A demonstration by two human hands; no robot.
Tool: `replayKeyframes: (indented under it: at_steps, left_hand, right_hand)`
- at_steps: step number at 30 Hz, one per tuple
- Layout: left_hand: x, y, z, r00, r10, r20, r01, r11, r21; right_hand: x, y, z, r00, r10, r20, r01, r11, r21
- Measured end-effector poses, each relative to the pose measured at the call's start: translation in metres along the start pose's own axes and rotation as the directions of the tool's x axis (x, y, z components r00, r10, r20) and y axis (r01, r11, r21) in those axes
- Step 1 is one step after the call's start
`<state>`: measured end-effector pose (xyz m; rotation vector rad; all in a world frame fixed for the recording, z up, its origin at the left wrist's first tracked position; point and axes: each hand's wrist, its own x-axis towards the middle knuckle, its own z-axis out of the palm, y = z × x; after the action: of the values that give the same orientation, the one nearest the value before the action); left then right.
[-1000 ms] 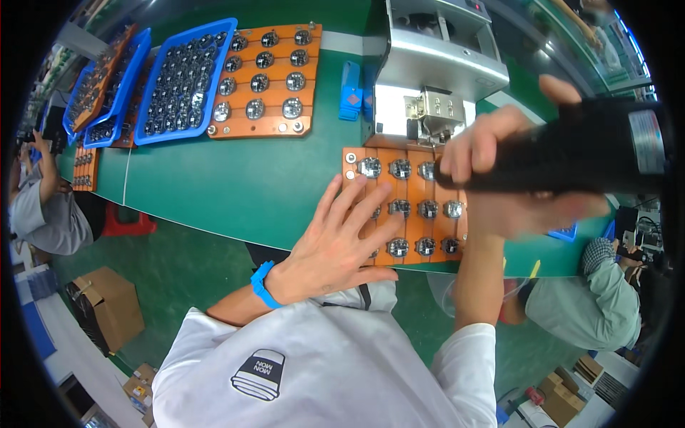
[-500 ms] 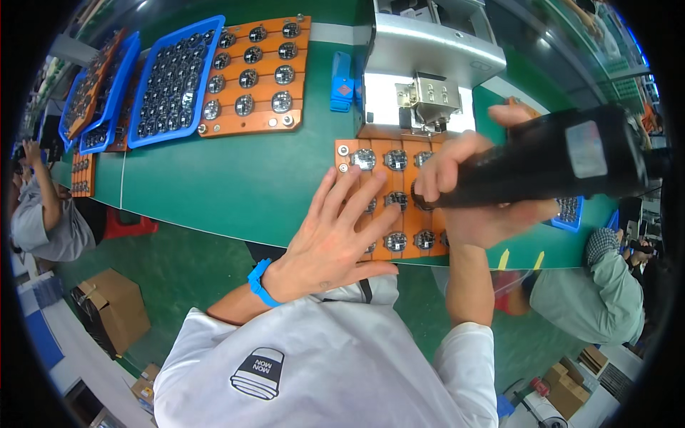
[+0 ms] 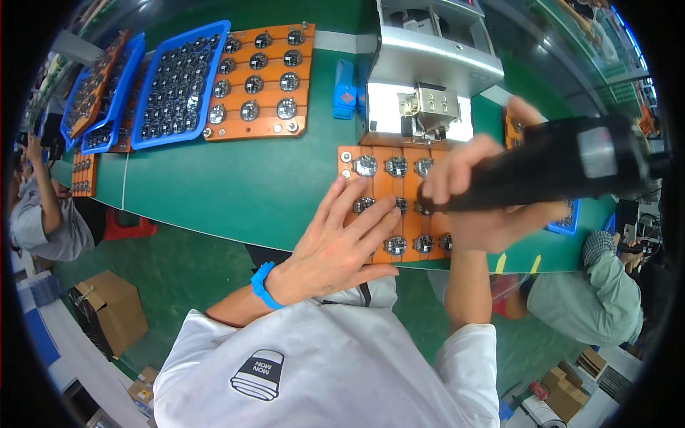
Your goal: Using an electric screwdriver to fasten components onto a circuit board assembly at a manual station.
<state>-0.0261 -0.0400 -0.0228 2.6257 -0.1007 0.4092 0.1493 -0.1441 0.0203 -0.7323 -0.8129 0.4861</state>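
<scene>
While the orange fixture (image 3: 410, 227), set just before the silver machine (image 3: 439, 60), is apparently steadied by the flat, spread-fingered left hand (image 3: 337, 244), the black handheld tool (image 3: 542, 171) is gripped by the right hand (image 3: 489, 222), presumably for aiming its nose among the round modules (image 3: 396, 167).

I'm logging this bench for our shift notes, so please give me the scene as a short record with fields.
Left hand: fingers spread over the left part of the near board
Left wrist: blue band
Right hand: gripping a black tool
Tool end: over the near board; contact unclear
Near board contents: round parts in rows
Behind near board: metal machine
Far left: blue tray of parts, beside another orange board
Table: green
</scene>
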Motion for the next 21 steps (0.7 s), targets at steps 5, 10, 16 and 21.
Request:
replayKeyframes:
  at_steps: [5,10,16,21]
  left_hand:
    - [0.001,0.0,-0.002,1.0,-0.009,0.003,0.009,1.0,-0.028]
    - [0.001,0.0,-0.003,1.0,-0.011,0.015,0.012,0.999,-0.047]
    - [0.0,0.0,-0.002,1.0,-0.01,0.012,0.011,0.998,-0.058]
    - [0.001,0.0,-0.003,1.0,-0.01,0.004,0.01,0.998,-0.059]
  right_hand:
    - [0.053,-0.018,-0.007,0.942,-0.245,0.229,0.24,0.969,0.051]
    - [0.062,-0.02,-0.004,0.902,-0.285,0.325,0.32,0.945,-0.06]
    - [0.066,-0.005,-0.013,0.918,-0.27,0.29,0.287,0.958,-0.017]
    - [0.053,-0.007,-0.006,0.961,-0.169,0.22,0.177,0.984,-0.018]
